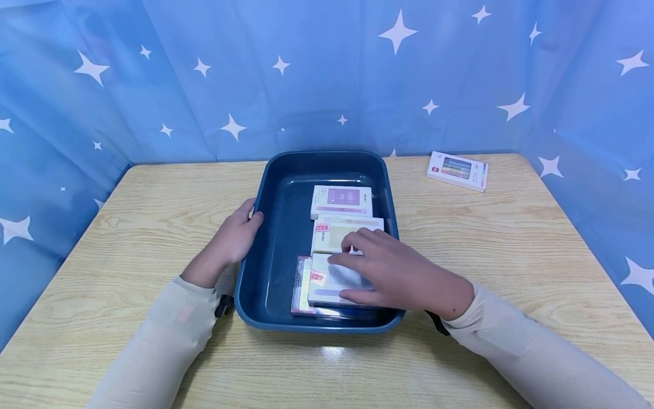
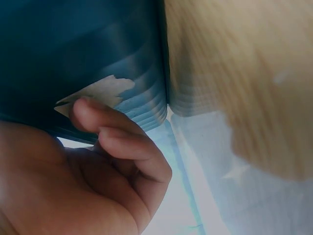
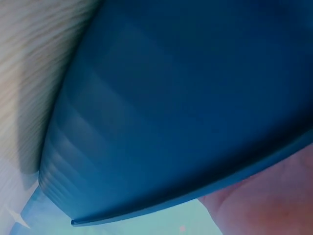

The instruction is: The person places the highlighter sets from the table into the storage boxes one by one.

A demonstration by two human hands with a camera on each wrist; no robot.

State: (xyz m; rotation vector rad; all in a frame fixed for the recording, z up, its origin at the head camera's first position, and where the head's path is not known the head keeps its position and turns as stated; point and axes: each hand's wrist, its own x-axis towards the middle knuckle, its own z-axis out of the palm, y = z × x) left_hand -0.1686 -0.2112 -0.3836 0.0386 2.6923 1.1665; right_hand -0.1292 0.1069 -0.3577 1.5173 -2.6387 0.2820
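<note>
A dark blue plastic bin [image 1: 276,238] stands on the table with several flat boxes along its right half. My left hand [image 1: 236,236] holds the bin's left rim, thumb over the edge; in the left wrist view its bent fingers [image 2: 129,142] lie by the outer wall. My right hand [image 1: 390,270] reaches over the right rim, fingers spread above a white box [image 1: 332,278] with a red sticker. Whether the fingertips touch it is unclear. That box overlaps a flat pinkish case [image 1: 300,284]. Behind are a yellow-labelled box [image 1: 334,236] and a purple-labelled box [image 1: 342,200].
A white box with a window showing coloured sticks [image 1: 456,170] lies at the back right of the wooden table [image 1: 153,227]. A blue curtain [image 1: 317,74] with white stars hangs behind the table and along its sides.
</note>
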